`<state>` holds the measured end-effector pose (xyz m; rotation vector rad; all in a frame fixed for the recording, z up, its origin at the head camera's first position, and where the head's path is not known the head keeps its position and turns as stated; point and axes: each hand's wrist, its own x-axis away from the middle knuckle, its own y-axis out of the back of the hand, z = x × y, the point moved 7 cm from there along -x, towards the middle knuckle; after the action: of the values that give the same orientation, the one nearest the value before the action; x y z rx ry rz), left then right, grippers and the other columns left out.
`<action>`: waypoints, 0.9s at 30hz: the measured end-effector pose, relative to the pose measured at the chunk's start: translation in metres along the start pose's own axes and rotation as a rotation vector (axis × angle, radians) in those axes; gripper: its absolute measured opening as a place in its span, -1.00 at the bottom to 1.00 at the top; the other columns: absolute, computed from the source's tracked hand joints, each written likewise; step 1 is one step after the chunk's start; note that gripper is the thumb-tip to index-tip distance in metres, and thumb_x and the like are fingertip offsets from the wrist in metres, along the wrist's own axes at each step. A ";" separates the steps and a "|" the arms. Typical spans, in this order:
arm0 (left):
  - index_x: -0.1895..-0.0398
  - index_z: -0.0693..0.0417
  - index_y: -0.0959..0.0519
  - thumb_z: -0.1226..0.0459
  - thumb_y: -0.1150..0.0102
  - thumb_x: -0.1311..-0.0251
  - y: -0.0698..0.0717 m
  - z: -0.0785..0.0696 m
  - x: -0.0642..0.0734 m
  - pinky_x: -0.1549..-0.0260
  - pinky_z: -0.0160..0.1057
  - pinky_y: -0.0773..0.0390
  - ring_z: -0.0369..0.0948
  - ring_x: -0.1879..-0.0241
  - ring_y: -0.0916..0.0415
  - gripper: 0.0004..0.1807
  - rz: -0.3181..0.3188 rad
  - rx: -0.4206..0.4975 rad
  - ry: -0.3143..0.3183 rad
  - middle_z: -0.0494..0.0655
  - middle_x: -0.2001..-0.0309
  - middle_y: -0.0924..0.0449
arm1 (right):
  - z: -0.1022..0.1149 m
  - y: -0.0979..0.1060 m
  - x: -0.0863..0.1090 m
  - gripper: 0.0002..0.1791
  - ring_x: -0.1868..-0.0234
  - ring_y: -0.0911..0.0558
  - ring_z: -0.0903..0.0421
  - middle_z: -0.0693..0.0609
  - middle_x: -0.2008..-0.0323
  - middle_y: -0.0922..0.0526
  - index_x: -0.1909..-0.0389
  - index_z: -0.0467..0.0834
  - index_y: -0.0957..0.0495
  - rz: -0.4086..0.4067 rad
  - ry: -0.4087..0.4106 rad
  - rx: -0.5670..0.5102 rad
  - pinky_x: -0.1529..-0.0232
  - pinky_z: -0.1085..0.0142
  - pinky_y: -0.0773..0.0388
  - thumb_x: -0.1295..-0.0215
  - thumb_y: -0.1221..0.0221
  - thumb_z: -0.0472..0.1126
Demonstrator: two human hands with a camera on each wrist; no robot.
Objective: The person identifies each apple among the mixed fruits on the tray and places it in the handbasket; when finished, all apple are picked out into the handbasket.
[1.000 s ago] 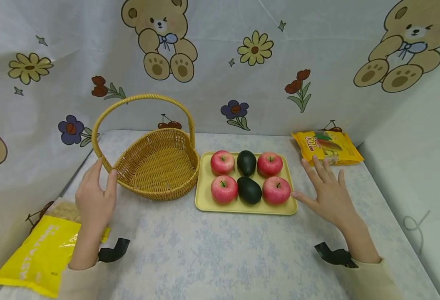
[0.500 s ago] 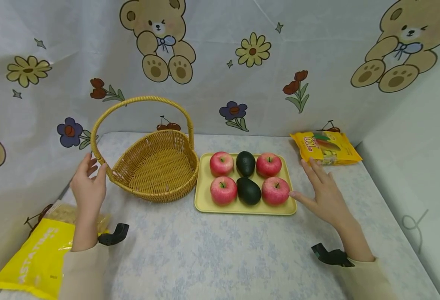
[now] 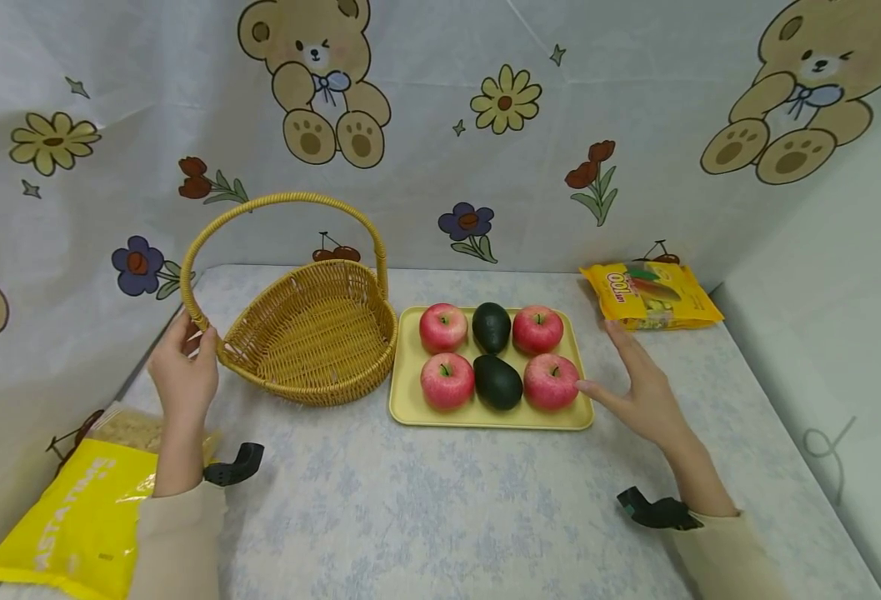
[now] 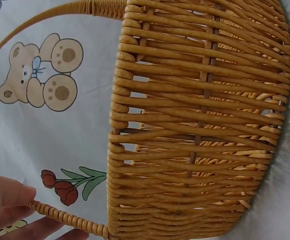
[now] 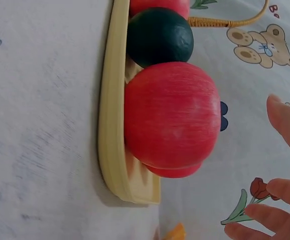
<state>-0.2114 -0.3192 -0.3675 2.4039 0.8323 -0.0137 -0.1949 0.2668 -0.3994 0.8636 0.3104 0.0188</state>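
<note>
My left hand (image 3: 185, 371) is at the lower left end of the handle (image 3: 282, 197) of a yellow wicker basket (image 3: 316, 329). In the left wrist view its thumb and fingers (image 4: 14, 192) lie on either side of that handle, pinching it. The basket stands on the table with nothing inside. To its right, a pale yellow tray (image 3: 410, 412) bears several red apples (image 3: 552, 382) and two dark green avocados (image 3: 498, 382). My right hand (image 3: 646, 396) hovers at the tray's right end with fingers extended and thumb near the front right apple; it holds nothing.
A yellow snack packet (image 3: 653, 296) lies at the back right, beyond my right hand. Under my left forearm is a yellow bag of pasta (image 3: 80, 508). Behind everything hangs a patterned cloth (image 3: 425, 100), and a white wall (image 3: 823, 350) borders the right side.
My left hand has shifted slightly off the handle's end, then come back and pinched it. My right hand's fingers have drawn closer together near the front right apple. Basket and tray stay put.
</note>
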 end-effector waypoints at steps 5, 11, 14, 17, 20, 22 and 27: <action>-0.41 -0.04 -0.35 0.21 0.06 -0.43 -0.001 0.001 0.000 -0.16 -0.02 -0.55 -0.01 -0.18 -0.52 -0.51 -0.007 0.003 -0.013 0.04 -0.24 -0.52 | -0.009 -0.012 -0.002 0.06 -0.38 -0.25 -0.33 -0.23 -0.50 -0.11 -0.56 0.01 0.03 0.011 -0.033 -0.074 -0.23 -0.35 -0.30 -0.12 -0.41 -0.10; -0.42 -0.02 -0.34 0.20 0.09 -0.45 -0.002 0.000 0.001 -0.16 0.02 -0.54 -0.01 -0.18 -0.52 -0.51 -0.001 0.002 -0.018 0.05 -0.25 -0.50 | -0.013 -0.025 -0.002 0.05 -0.35 -0.30 -0.33 -0.28 -0.47 -0.13 -0.56 -0.07 0.07 0.054 -0.050 -0.141 -0.19 -0.27 -0.40 -0.17 -0.37 -0.12; -0.42 -0.02 -0.33 0.20 0.09 -0.45 -0.002 -0.001 0.001 -0.16 0.03 -0.54 -0.01 -0.18 -0.51 -0.51 -0.001 0.002 -0.019 0.06 -0.26 -0.50 | -0.012 -0.030 -0.001 0.04 -0.33 -0.32 -0.30 -0.30 -0.44 -0.14 -0.55 -0.14 0.08 0.084 -0.073 -0.172 -0.19 -0.23 -0.43 -0.19 -0.36 -0.12; -0.42 -0.02 -0.33 0.19 0.09 -0.45 -0.002 0.000 0.001 -0.16 0.04 -0.54 -0.01 -0.18 -0.51 -0.51 0.003 0.002 -0.017 0.06 -0.26 -0.50 | -0.013 -0.036 0.000 0.05 -0.33 -0.33 -0.26 -0.29 -0.43 -0.15 -0.55 -0.14 0.09 0.113 -0.116 -0.203 -0.21 -0.21 -0.43 -0.19 -0.35 -0.08; -0.43 -0.03 -0.32 0.18 0.10 -0.45 -0.002 0.001 0.001 -0.16 0.04 -0.53 -0.02 -0.19 -0.51 -0.50 0.006 0.003 -0.012 0.05 -0.26 -0.50 | -0.013 -0.041 0.001 0.07 -0.32 -0.32 -0.23 -0.28 -0.42 -0.16 -0.55 -0.14 0.09 0.130 -0.156 -0.217 -0.22 -0.20 -0.44 -0.17 -0.36 -0.03; -0.43 -0.03 -0.32 0.18 0.10 -0.46 -0.003 0.001 0.001 -0.16 0.04 -0.53 -0.01 -0.19 -0.50 -0.50 0.007 0.002 -0.013 0.06 -0.26 -0.49 | -0.013 -0.045 0.002 0.08 -0.30 -0.32 -0.22 -0.28 -0.41 -0.18 -0.54 -0.17 0.08 0.137 -0.172 -0.217 -0.22 -0.19 -0.44 -0.15 -0.37 -0.02; -0.42 -0.02 -0.33 0.18 0.11 -0.46 -0.003 0.001 0.001 -0.16 0.04 -0.54 0.00 -0.19 -0.50 -0.51 0.006 0.001 -0.016 0.07 -0.26 -0.49 | -0.013 -0.053 0.003 0.05 -0.27 -0.33 -0.20 -0.28 -0.36 -0.23 -0.51 -0.24 0.01 0.143 -0.176 -0.200 -0.22 -0.17 -0.45 -0.13 -0.39 -0.02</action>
<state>-0.2123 -0.3177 -0.3703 2.4038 0.8182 -0.0309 -0.2018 0.2423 -0.4481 0.6819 0.0797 0.1047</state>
